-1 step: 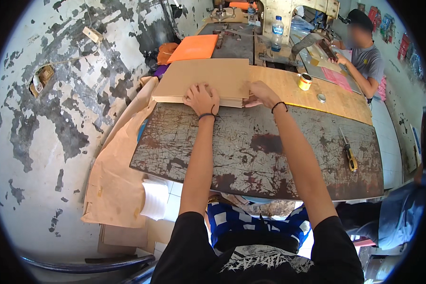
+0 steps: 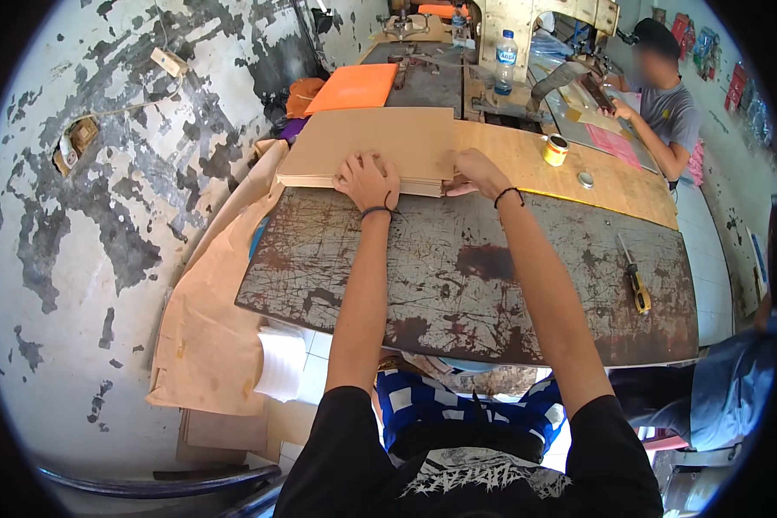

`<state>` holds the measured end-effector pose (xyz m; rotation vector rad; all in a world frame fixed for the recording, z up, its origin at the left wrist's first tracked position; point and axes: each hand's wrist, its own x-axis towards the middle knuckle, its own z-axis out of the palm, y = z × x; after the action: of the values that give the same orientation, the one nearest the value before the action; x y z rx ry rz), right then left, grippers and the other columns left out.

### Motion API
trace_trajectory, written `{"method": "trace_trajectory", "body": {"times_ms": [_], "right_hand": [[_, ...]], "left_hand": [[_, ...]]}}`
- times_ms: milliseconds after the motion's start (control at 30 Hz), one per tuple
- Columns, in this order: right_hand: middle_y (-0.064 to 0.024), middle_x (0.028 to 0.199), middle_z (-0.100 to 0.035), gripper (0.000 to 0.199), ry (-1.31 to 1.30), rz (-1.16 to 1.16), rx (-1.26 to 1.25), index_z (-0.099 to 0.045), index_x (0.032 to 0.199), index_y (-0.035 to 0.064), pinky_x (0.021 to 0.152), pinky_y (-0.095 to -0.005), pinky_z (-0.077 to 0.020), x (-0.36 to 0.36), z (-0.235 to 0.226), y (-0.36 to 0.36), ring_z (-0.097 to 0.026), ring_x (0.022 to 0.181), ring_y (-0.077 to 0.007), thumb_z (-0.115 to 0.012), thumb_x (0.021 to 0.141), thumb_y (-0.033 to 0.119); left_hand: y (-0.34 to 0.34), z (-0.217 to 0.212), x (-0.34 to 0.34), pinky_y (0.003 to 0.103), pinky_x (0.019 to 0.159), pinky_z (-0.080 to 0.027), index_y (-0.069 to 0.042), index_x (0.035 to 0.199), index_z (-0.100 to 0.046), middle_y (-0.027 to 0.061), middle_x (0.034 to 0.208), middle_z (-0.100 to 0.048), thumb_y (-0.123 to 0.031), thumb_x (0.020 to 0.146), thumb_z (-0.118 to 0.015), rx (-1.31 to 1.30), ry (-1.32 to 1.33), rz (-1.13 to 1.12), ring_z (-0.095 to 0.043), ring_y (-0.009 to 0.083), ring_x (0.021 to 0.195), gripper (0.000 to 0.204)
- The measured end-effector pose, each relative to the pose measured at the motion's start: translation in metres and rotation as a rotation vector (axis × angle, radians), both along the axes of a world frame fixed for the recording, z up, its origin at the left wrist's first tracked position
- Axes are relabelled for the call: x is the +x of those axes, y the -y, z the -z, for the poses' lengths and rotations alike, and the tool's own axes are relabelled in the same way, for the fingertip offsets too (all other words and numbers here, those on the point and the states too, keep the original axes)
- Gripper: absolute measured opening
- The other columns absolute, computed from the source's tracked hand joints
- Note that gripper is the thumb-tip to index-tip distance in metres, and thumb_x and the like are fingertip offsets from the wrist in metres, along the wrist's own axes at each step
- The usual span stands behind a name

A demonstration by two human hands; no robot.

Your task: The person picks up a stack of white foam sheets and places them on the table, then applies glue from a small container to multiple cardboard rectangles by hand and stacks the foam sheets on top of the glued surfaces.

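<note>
A stack of brown cardboard sheets [image 2: 371,142] lies at the far side of a rusty metal worktop [image 2: 457,285]. My left hand [image 2: 367,180] rests on the stack's near edge with its fingers curled over the top sheet. My right hand [image 2: 475,173] grips the stack's near right corner, thumb under the edge. Both wrists wear dark bands.
A wooden board [image 2: 578,181] to the right carries a small yellow tin [image 2: 555,149] and a round lid [image 2: 585,180]. A yellow utility knife [image 2: 637,287] lies on the worktop's right side. Orange sheets [image 2: 354,86] and a water bottle [image 2: 507,60] sit beyond. Another person [image 2: 669,108] works at the far right. Brown paper [image 2: 207,319] hangs on the left.
</note>
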<state>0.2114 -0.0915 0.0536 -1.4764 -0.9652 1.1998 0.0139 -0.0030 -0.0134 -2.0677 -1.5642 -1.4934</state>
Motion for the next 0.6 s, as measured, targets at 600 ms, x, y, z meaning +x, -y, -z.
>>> {"method": "trace_trajectory", "body": {"times_ms": [600], "right_hand": [[-0.0180, 0.092, -0.069, 0.033, 0.008, 0.334, 0.423, -0.058, 0.101, -0.0120, 0.065, -0.0317, -0.0611, -0.020, -0.012, 0.028, -0.070, 0.070, -0.0211, -0.058, 0.101, 0.021]], "left_hand": [[0.003, -0.026, -0.040, 0.058, 0.103, -0.027, -0.014, 0.113, -0.067, 0.0104, 0.113, -0.060, -0.039, 0.092, -0.062, 0.129, 0.344, -0.087, -0.050, 0.0326, 0.117, 0.034]]}}
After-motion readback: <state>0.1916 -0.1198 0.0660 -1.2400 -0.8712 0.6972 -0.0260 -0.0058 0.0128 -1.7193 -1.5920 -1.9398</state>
